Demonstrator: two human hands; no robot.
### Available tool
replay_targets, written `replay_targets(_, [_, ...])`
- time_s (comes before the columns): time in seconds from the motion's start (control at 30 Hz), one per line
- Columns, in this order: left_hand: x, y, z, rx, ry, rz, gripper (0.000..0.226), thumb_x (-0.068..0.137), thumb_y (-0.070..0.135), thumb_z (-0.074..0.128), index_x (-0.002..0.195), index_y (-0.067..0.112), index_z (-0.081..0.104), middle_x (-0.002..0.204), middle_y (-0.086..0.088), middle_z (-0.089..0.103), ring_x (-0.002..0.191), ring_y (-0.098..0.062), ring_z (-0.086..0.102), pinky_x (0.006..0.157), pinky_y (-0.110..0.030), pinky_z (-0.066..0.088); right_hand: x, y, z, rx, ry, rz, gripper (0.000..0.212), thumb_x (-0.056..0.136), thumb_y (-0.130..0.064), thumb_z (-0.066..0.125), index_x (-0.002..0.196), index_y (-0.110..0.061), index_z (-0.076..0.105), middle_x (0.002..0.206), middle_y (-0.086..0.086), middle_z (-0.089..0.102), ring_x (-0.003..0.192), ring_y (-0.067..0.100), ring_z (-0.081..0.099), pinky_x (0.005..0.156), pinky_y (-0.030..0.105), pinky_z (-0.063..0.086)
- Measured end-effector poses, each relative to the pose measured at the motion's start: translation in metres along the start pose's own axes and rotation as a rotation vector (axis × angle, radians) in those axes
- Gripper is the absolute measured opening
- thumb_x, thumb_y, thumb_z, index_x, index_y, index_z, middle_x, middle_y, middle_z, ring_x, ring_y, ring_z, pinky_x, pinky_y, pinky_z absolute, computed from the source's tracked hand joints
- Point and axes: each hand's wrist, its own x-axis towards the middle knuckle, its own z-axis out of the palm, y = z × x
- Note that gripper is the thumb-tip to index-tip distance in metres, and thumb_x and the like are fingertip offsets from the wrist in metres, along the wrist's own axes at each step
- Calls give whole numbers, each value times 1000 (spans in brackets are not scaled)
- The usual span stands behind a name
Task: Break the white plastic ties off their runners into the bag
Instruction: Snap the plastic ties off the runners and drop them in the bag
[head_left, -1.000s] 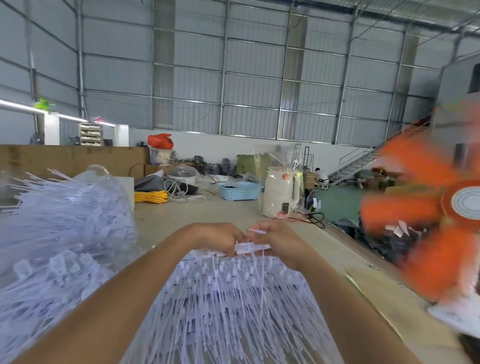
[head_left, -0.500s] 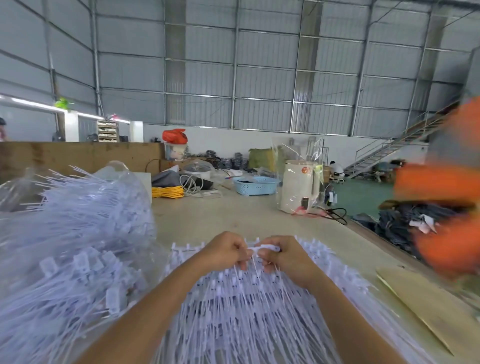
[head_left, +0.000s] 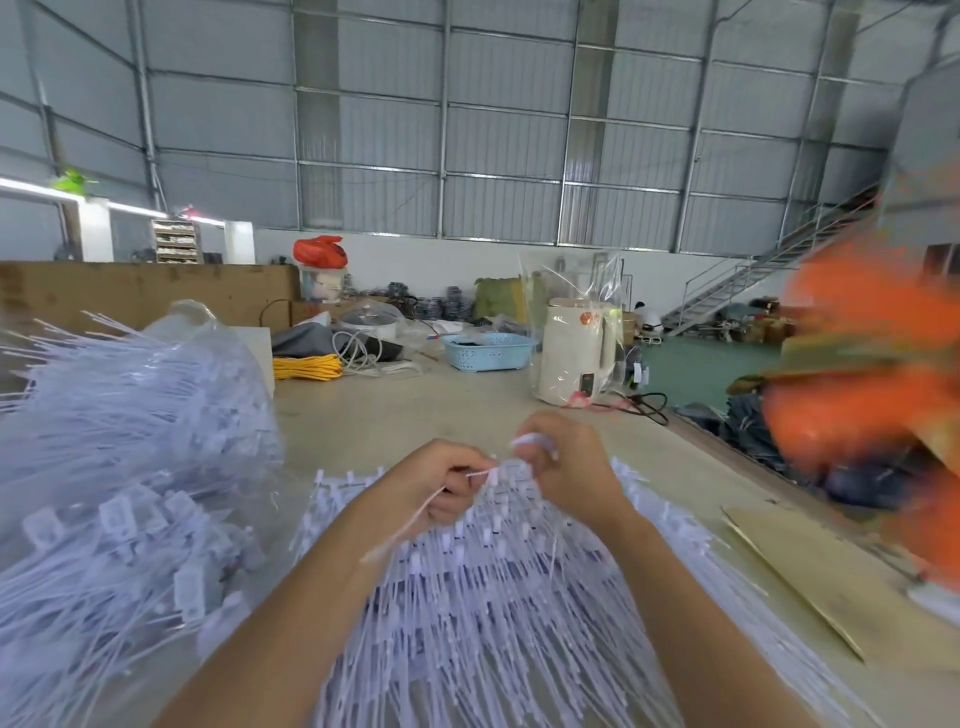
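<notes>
Corrugated steel wall (head_left: 493, 130) closes the hall behind a long grey-beige table (head_left: 415, 410). White ties (head_left: 493, 613), still joined on their runners, lie in a broad fan on the near table, their heads pointing away from the person and their tails running off the lower edge of view. A clear bag (head_left: 130, 467) stands at the left of this fan, touching it, heaped with loose ties whose tails bristle up and to the left. At the right edge a blurred orange fan (head_left: 872, 374) spins, with a sheet of cardboard (head_left: 810, 582) lying on the table below it. Farther back on the table stand a cream kettle (head_left: 576, 353) under a clear wrapper, a pale blue basket (head_left: 488, 351) to its left and a coil of yellow cord (head_left: 306, 368) beyond that. The left hand (head_left: 441, 483) and right hand (head_left: 566, 467) meet over the far rim of the fan, knuckles nearly touching. The left hand's fingers are curled round one tie (head_left: 415, 514), whose tail slants down toward the left forearm. The right hand pinches the white head end (head_left: 530, 441) of a runner, though blur leaves it uncertain whether this is a runner or a single tie.
</notes>
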Motion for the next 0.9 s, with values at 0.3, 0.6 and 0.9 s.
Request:
replay_targets(0.3, [-16, 2, 4, 385, 61, 128, 29, 84, -12, 39, 96, -13, 65, 65, 0, 64, 51, -15, 36, 44, -21, 24, 24, -10, -46, 1013, -79, 518, 9, 91, 2, 47, 95, 2, 55, 79, 11, 58, 54, 9, 57, 39, 14, 41])
replay_targets(0.6, [-15, -5, -5, 568, 342, 371, 23, 82, -6, 64, 97, 12, 64, 92, -2, 64, 89, -19, 61, 79, -32, 50, 4, -14, 16, 570, -423, 501, 14, 90, -6, 59, 76, -7, 57, 75, 11, 63, 59, 19, 66, 59, 28, 58])
replay_targets(0.9, [-11, -12, 1, 59, 325, 183, 21, 94, 22, 59, 85, 3, 59, 65, -14, 71, 58, -21, 70, 48, -23, 52, 4, -9, 22, 560, -317, 250, 8, 86, 6, 60, 83, 1, 65, 79, 12, 65, 69, 14, 65, 68, 28, 58])
